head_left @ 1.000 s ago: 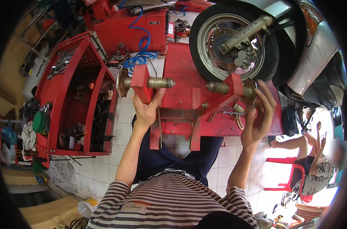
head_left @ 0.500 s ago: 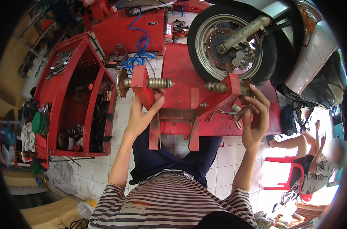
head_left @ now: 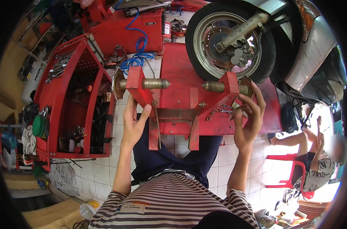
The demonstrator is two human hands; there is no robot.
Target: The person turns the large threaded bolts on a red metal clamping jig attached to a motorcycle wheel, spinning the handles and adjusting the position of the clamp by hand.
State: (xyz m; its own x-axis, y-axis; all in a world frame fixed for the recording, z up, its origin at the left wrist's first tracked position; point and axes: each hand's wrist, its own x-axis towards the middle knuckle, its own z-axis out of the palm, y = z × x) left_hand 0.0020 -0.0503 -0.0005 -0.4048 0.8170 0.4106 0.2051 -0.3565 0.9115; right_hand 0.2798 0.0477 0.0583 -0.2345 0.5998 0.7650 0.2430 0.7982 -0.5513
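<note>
While the left hand (head_left: 134, 124) rests open-fingered against the red steel wheel clamp (head_left: 181, 101) at the lift platform's (head_left: 272, 114) near edge, the right hand (head_left: 246, 116) pinches its right-side screw handle (head_left: 245, 87); it looks heavy, rigid, best gripped by its uprights.

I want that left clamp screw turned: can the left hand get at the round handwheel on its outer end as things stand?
Probably yes. The left hand rests on the red bracket just below the threaded screw, and the handwheel sits just up and to the left, with nothing visibly between them.
</note>
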